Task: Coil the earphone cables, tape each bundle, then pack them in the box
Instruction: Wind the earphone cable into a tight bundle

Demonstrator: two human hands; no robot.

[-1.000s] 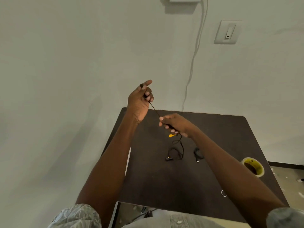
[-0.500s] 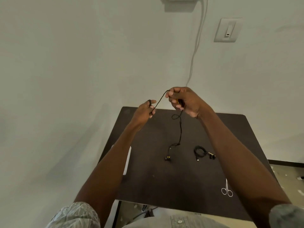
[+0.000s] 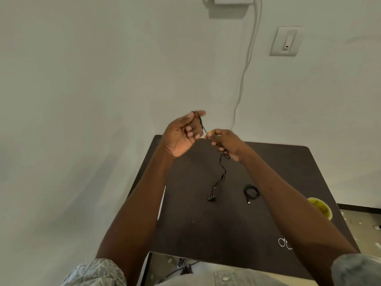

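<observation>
My left hand (image 3: 181, 135) is raised above the far edge of the dark table (image 3: 206, 234), palm toward me, with a thin black earphone cable (image 3: 221, 174) looped over its fingertips. My right hand (image 3: 225, 143) is close beside it and pinches the same cable. From there the cable hangs down to an earbud end (image 3: 212, 198) lying on the table. A second black earphone cable (image 3: 251, 191), coiled into a small bundle, lies to the right of that end. No box is in view.
A yellow tape roll (image 3: 321, 209) sits near the table's right edge. White scissors (image 3: 285, 243) lie near the front, partly hidden by my right forearm. A white flat object (image 3: 161, 203) shows at the table's left edge. The wall stands just behind the table.
My left hand has risen and turned palm toward me with the cable over its fingertips. My right hand has dropped and come in close to it. The slack between them has shortened.
</observation>
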